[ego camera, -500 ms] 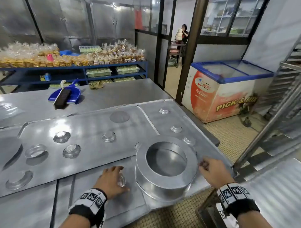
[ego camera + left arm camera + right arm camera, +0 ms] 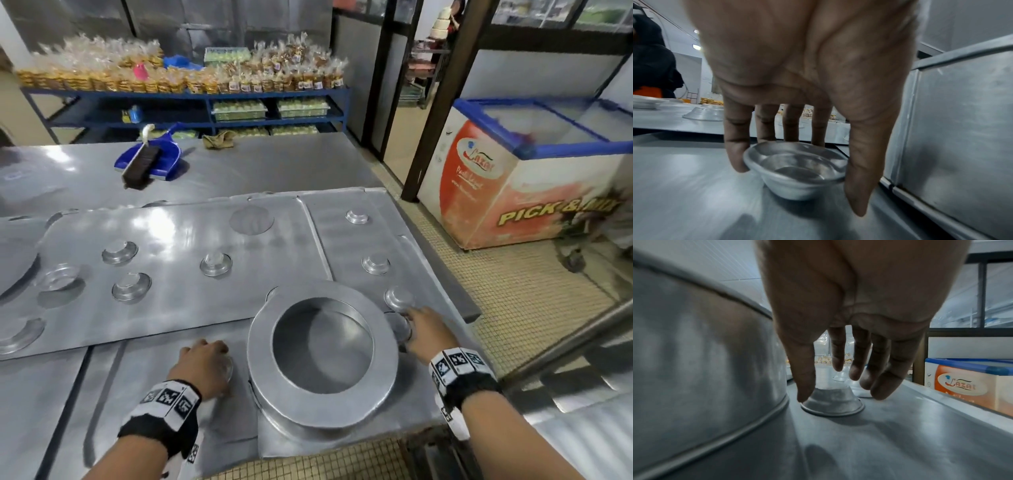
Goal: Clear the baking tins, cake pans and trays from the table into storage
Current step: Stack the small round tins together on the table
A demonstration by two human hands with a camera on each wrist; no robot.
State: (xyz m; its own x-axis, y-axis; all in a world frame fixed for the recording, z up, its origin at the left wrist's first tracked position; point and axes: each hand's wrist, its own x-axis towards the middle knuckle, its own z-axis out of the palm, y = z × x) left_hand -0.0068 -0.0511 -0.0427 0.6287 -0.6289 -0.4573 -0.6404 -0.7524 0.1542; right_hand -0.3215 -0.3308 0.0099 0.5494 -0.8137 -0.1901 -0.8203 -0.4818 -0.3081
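The cup, thin light slick metal, sits upright left of the pan; left hand pinches its rim. Right hand, fingers spread, thumb touching an upturned tin; best pinched at the flared rim.

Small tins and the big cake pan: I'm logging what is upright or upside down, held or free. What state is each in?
Small tin by left hand: upright, rim pinched by thumb and fingers.
Small tin by right hand: upside down, thumb touching, no grip yet.
Big cake pan: open side up, untouched.
Left hand: holds tin.
Right hand: fingers spread over tin.
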